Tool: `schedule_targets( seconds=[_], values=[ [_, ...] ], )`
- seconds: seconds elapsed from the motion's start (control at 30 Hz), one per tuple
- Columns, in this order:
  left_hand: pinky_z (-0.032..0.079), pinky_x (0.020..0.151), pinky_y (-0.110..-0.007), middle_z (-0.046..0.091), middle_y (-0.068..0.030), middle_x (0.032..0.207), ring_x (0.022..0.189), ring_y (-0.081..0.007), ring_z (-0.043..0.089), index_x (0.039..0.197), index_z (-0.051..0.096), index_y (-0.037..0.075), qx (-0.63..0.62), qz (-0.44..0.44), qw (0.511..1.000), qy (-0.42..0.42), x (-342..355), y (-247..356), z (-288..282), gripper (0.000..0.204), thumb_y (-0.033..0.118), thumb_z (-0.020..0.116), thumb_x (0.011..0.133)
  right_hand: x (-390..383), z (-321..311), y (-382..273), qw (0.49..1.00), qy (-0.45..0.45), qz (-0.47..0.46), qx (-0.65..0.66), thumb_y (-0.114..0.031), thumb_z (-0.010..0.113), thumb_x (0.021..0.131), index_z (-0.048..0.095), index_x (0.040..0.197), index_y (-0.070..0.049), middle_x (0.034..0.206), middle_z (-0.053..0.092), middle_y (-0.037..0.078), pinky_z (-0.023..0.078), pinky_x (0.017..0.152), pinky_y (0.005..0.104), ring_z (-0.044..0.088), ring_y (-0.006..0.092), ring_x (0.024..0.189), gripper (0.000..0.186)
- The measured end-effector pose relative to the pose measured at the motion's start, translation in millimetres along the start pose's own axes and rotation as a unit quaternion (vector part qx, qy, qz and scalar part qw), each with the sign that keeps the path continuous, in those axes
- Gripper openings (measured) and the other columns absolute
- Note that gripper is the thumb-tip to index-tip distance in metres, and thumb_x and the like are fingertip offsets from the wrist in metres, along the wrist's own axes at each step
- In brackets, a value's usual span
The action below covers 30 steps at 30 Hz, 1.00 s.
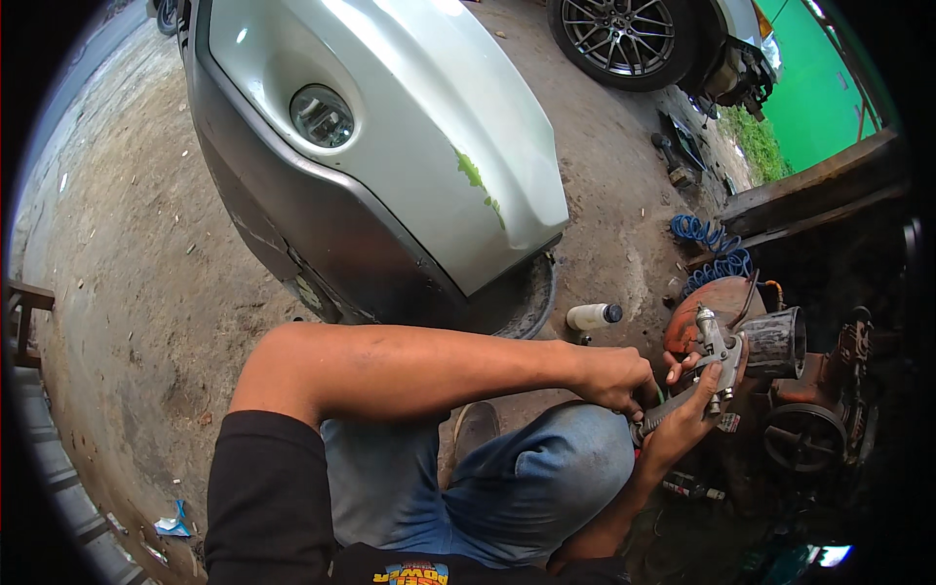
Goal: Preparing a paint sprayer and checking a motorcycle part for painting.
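My right hand [682, 421] is wrapped round the handle of a metal spray gun [720, 349] that carries a grey, paint-stained cup [775, 343]. Stretched across from the left, my left arm ends with my left hand [616, 378] at the lower end of that handle. Its fingers are bent and closed there; what they grip is mostly hidden, with a thin green strip showing beside them. Ahead of me is a pale silver car bumper [419, 146] with a dark lower part, a round fog lamp [322, 115] and a green patch [469, 168] of chipped paint.
A black tub [539, 297] is under the bumper's corner. Near it lies a white bottle [588, 317] with a black cap. An orange tank [697, 302], blue coiled hose [717, 255] and a pulley wheel [804, 437] are at the right. A car wheel [619, 37] stands farther back.
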<state>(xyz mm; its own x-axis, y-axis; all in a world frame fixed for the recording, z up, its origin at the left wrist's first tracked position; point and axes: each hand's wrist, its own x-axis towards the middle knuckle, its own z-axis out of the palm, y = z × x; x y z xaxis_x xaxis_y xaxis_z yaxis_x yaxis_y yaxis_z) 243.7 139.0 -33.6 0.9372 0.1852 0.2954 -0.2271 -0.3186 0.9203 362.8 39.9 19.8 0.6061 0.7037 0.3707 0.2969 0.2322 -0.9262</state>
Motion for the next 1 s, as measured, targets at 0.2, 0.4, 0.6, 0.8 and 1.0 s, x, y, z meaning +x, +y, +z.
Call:
schedule_targets(
  seconds=[0.2, 0.4, 0.6, 0.8, 1.0],
  values=[
    [0.058, 0.092, -0.048, 0.08, -0.0219, 0.112, 0.108, -0.0398, 0.076, 0.12, 0.077, 0.0, 0.023, -0.019, 1.0, 0.009, -2, 1, 0, 0.032, 0.022, 0.078, 0.097, 4, 0, 5, 0.999, -0.02, 0.016, 0.041, -0.022, 0.056, 0.116, 0.043, 0.163, -0.004, 0.1, 0.063, 0.01, 0.053, 0.077, 0.0359, 0.055, 0.0163, 0.076, 0.052],
    [0.06, 0.086, -0.046, 0.081, -0.0195, 0.1, 0.098, -0.0375, 0.078, 0.116, 0.078, -0.002, 0.029, -0.034, 0.999, 0.014, -6, 21, -10, 0.033, 0.024, 0.078, 0.097, 8, 5, -8, 0.999, -0.051, 0.001, 0.012, -0.02, 0.055, 0.116, 0.044, 0.162, -0.003, 0.101, 0.064, 0.01, 0.051, 0.075, 0.0327, 0.056, 0.0158, 0.076, 0.05],
    [0.059, 0.08, -0.047, 0.078, -0.0219, 0.087, 0.087, -0.0371, 0.078, 0.113, 0.077, -0.003, 0.0, -0.077, 0.997, -0.015, -33, 31, -20, 0.036, 0.029, 0.079, 0.096, -3, 31, -34, 0.989, -0.123, 0.036, 0.068, -0.015, 0.052, 0.116, 0.04, 0.165, -0.002, 0.099, 0.063, 0.011, 0.049, 0.073, 0.0302, 0.056, 0.0145, 0.076, 0.052],
    [0.056, 0.072, -0.042, 0.074, -0.0199, 0.081, 0.078, -0.0264, 0.074, 0.103, 0.067, -0.005, -0.033, -0.138, 0.988, 0.069, -77, 33, -18, 0.047, 0.038, 0.084, 0.094, -14, 54, -34, 0.957, -0.249, 0.079, 0.125, -0.008, 0.054, 0.114, 0.044, 0.165, -0.004, 0.098, 0.062, 0.007, 0.05, 0.072, 0.0271, 0.055, 0.0101, 0.078, 0.052],
    [0.056, 0.074, -0.038, 0.076, -0.0108, 0.092, 0.083, -0.0167, 0.071, 0.116, 0.071, -0.003, -0.102, -0.212, 0.968, 0.085, -104, 25, -6, 0.042, 0.031, 0.085, 0.096, -24, 67, -28, 0.934, -0.309, 0.114, 0.138, -0.01, 0.058, 0.113, 0.051, 0.162, -0.005, 0.097, 0.064, 0.004, 0.048, 0.073, 0.0232, 0.055, 0.0064, 0.081, 0.05]
  ],
)
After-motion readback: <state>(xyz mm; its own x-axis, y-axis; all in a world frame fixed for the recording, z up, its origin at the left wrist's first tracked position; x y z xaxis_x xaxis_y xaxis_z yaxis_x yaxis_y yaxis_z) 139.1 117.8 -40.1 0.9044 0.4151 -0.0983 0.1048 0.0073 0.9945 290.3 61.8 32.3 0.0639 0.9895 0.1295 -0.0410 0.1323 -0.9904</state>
